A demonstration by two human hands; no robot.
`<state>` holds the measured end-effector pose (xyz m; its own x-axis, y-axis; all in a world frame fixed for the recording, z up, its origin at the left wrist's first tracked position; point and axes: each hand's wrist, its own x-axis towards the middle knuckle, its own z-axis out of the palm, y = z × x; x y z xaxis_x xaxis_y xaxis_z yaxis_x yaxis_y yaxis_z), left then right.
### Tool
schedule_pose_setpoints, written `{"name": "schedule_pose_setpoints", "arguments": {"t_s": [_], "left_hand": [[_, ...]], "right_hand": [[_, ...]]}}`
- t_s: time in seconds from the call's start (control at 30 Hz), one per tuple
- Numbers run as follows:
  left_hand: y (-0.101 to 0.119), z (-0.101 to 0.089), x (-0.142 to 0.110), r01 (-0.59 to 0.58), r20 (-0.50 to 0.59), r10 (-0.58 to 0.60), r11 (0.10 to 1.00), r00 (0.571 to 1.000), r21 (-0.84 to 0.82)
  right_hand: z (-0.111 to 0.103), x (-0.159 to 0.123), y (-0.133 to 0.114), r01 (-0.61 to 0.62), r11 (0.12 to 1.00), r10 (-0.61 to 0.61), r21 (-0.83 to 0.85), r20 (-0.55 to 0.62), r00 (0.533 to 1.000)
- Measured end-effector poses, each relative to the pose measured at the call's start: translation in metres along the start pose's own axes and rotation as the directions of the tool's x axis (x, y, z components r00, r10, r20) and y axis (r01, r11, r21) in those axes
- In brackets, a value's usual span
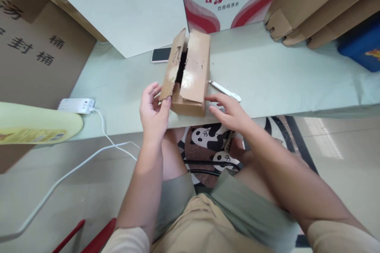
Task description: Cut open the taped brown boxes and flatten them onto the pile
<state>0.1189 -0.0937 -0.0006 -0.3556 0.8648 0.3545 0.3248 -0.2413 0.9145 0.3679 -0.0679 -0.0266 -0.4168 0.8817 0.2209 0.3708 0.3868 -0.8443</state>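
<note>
A small brown cardboard box (190, 77) lies on the pale green table (267, 75) near its front edge, its top flaps partly apart with a dark gap between them. My left hand (152, 108) grips the box's left flap, thumb on its near corner. My right hand (230, 110) is to the right of the box, fingers stretched out flat towards its near right corner and holding nothing. A white utility knife (225, 90) lies on the table just behind my right hand.
A phone (161, 54) lies behind the box. A white power strip (75, 105) with its cable sits at the left edge. Large cartons stand at the back and left, a stack of flat cardboard (320, 8) and a blue box (360, 45) at the right.
</note>
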Motion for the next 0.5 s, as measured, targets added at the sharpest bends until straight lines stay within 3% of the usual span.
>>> {"name": "schedule_pose_setpoints", "arguments": {"t_s": [0.1,0.23,0.3,0.37,0.43,0.5], "left_hand": [[-0.005,-0.005,0.000,0.072,-0.118,-0.075,0.997,0.990,-0.027],[-0.011,-0.013,-0.003,0.232,-0.281,-0.294,0.944,0.913,-0.234],[-0.019,-0.020,-0.007,0.330,-0.281,-0.417,0.892,0.865,-0.308],[-0.029,-0.028,-0.012,0.402,-0.279,-0.484,0.863,0.829,-0.305],[-0.040,-0.037,-0.019,0.398,-0.307,-0.452,0.889,0.837,-0.224],[-0.050,-0.045,-0.025,0.360,-0.284,-0.371,0.928,0.884,-0.091]], "right_hand": [[0.000,0.001,0.003,-0.091,0.993,0.095,-0.076,0.054,0.994],[0.000,0.003,0.003,-0.153,0.975,0.180,-0.159,0.179,0.967],[0.000,0.004,0.002,-0.124,0.980,0.153,-0.154,0.193,0.969],[-0.001,0.004,0.002,-0.065,0.992,0.079,-0.112,0.131,0.988],[-0.001,0.004,0.003,0.001,0.998,0.002,-0.064,0.047,0.999],[0.000,0.002,0.005,0.055,0.998,-0.055,-0.029,0.023,0.998]]}}
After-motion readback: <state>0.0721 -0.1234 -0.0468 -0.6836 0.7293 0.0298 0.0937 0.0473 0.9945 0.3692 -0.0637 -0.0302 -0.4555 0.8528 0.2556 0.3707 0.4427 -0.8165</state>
